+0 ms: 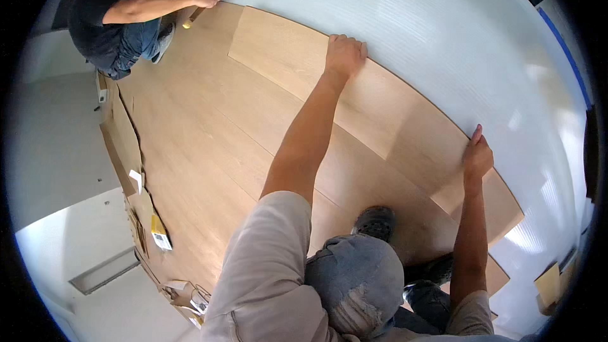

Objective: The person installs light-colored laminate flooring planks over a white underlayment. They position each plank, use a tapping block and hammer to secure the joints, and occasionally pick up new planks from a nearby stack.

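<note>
A long light wood-look floor plank (pixel 392 111) lies along the far edge of the laid planks (pixel 196 158). My left hand (pixel 346 57) grips its outer edge, fingers curled over the rim. Farther right along the same edge, my right hand (pixel 478 157) grips the plank near its right end, with the thumb raised. Whether the plank's inner edge is fully seated against the neighbouring row, I cannot tell. Pale sheet underlay (pixel 443 19) stretches beyond both hands.
At the far left a co-worker (pixel 117 25) crouches, holding a hammer (pixel 195 15) at the flooring's edge. Cardboard pieces (pixel 117 133) and a yellow-and-white package (pixel 160 233) line the left wall. A dark shoe (pixel 375 221) of mine rests on the planks. Brown board scraps (pixel 548 285) lie at the right.
</note>
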`<state>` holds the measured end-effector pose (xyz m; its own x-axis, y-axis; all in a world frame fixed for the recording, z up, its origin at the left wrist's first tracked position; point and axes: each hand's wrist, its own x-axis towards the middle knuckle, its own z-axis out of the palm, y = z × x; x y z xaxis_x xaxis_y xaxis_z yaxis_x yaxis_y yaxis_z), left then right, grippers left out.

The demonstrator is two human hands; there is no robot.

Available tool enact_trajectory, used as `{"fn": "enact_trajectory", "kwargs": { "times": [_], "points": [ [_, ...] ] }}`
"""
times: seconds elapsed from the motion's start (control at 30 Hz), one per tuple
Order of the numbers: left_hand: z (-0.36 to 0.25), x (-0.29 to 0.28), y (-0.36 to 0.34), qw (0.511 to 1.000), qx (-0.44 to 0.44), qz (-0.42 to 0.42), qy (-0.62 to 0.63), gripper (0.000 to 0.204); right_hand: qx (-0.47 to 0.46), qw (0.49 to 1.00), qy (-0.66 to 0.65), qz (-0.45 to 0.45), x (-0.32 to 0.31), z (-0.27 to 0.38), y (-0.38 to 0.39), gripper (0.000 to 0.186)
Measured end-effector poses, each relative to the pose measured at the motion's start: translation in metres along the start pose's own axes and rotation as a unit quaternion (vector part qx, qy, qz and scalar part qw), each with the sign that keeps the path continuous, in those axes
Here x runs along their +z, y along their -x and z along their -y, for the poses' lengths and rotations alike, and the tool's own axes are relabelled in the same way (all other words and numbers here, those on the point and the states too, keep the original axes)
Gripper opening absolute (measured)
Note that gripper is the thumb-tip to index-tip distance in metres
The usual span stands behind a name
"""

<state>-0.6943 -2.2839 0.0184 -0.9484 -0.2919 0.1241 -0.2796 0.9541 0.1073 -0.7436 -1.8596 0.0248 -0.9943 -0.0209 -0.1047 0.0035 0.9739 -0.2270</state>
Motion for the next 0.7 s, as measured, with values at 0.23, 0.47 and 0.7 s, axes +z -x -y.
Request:
{"fn": "enact_trajectory", "kwargs": {
  "times": [0.23, 0.47, 0.7],
  "points": [
    [-0.002, 0.001, -0.002, 0.999, -0.001, 0.024, 0.025, 0.046, 0.019, 0.999, 0.032, 0.029, -0.003, -0.003, -0.004, 0.072],
    [0.006, 0.0, -0.003, 0.998, -0.012, 0.057, 0.008, 0.05, -0.033, 0.999, 0.037, 0.019, 0.004, 0.001, 0.0, 0.066],
    [0.019, 0.012, 0.0, 0.991, -0.03, 0.043, 0.123, 0.033, -0.076, 0.997, -0.015, -0.007, 0.014, 0.0, 0.005, 0.04]
  ]
}}
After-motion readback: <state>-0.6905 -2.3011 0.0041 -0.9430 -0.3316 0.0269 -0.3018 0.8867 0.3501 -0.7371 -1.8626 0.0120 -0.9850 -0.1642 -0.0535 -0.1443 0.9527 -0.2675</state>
